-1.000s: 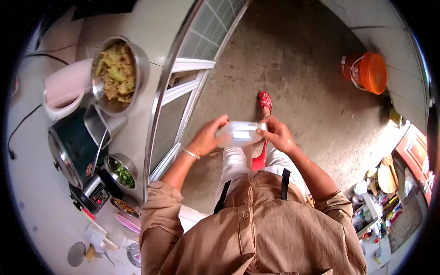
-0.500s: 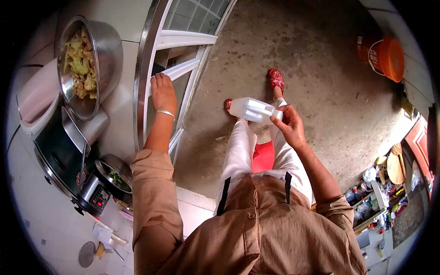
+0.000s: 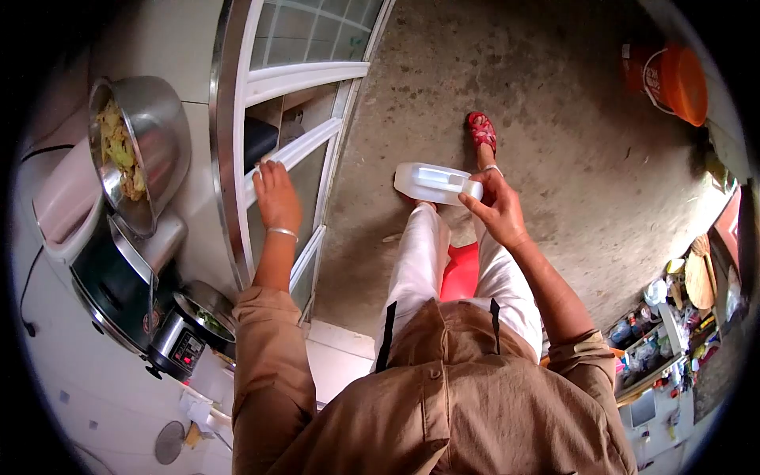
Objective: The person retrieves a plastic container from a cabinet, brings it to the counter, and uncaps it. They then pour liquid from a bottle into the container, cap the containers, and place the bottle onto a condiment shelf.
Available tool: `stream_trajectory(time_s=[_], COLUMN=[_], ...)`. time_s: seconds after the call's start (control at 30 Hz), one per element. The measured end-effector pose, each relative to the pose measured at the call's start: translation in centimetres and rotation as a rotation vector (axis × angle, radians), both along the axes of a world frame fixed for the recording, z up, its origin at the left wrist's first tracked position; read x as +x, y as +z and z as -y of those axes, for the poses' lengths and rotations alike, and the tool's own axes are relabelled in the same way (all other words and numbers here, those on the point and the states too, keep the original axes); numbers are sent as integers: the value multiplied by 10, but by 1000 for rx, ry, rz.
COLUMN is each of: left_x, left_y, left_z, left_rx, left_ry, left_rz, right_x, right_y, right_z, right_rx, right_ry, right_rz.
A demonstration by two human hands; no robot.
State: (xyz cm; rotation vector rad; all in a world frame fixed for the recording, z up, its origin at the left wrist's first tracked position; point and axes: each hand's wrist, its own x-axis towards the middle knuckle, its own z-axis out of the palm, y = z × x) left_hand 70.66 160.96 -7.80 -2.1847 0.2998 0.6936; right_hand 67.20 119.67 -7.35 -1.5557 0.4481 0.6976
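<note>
My left hand [image 3: 277, 202], with a bracelet at the wrist, is hooked by its fingers over the white door frame [image 3: 305, 146] of a glass-panelled cabinet under the counter. Behind the frame, dark and wooden items show inside. In my right hand [image 3: 500, 210] is a translucent plastic jug [image 3: 431, 184], pinched at its cap end and lying almost sideways above my legs. Its contents are hard to make out. The fingertips below the cap are partly hidden.
On the counter [image 3: 158, 55] at left stand a metal bowl of chopped food [image 3: 162, 134], a dark green cooker [image 3: 111, 273] and a pot with a control panel [image 3: 186, 348]. An orange bucket [image 3: 679, 83] and a cluttered shelf [image 3: 649, 348] are at right. Something red [image 3: 461, 273] shows between my legs.
The view has shifted, so the counter items sit lower. The jug has turned slightly in my right hand, and it now covers the left shoe. My left hand stays at the door frame.
</note>
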Motion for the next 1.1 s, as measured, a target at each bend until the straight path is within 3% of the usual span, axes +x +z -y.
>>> stream_trajectory(time_s=[0.07, 0.2, 0.27, 0.37, 0.43, 0.5, 0.57, 0.6, 0.7, 0.77, 0.87, 1.1], left_x=[-20, -69, -95, -89, -104, -76, -54, -48, -63, -68, -69, -76], left_y=[6, 2, 8, 27, 6, 14, 25, 30, 4, -10, -19, -37], left_z=[-8, -30, -39, -19, -30, 19, 71, 90, 96, 92, 89, 98], left_rx=[-25, 62, 34, -41, -491, -1187, -1172, -1151, -1220, -1414, -1488, -1396], left_ry=[32, 134, 200, 503, 650, 1027, 772, 931, 1047, 826, 813, 710], left_rz=[-25, -118, -153, -233, -105, -209, -356, -430, -288, -61, 39, 251], right_x=[1, 13, 13, 23, 30, 31, 37, 41, 53, 58, 64, 64], right_y=[0, 4, 0, 3, 6, -2, -5, -6, -9, -16, -26, -42], right_z=[-5, -12, -17, -29, -41, -55, -68, -73, -83, -85, -91, -105], right_rx=[-14, 45, -84, -149, -178, -178, -189, -181, -153, -124, -71, -135], right_ry=[-5, 6, 167, 270, 380, 478, 596, 597, 676, 677, 669, 540], right_rz=[95, 36, 105, 204, 332, 433, 610, 615, 627, 629, 626, 408])
